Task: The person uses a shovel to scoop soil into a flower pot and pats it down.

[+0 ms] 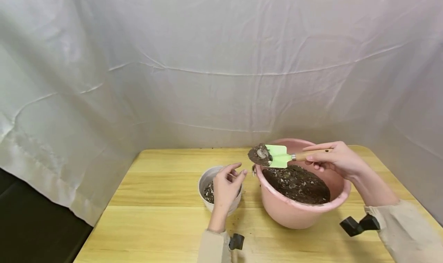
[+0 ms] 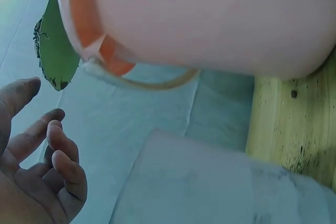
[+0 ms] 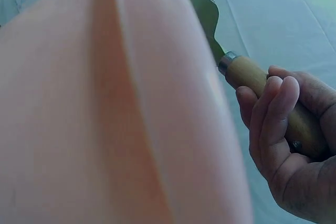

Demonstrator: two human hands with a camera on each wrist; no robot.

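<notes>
Right hand grips the green trowel, loaded with soil, over the pink basin's left rim. Left hand, fingers loose and empty, hovers over the small white pot, which looks maybe half filled, so more scoops are needed.

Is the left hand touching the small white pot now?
Cannot tell. In the head view the left hand overlaps the white pot; the left wrist view shows its fingers loosely curled, with no plain contact or gap.

My two bare hands, left hand and right hand; beige long sleeves end at the wrists, each wrist carrying a small black camera mount.
</notes>
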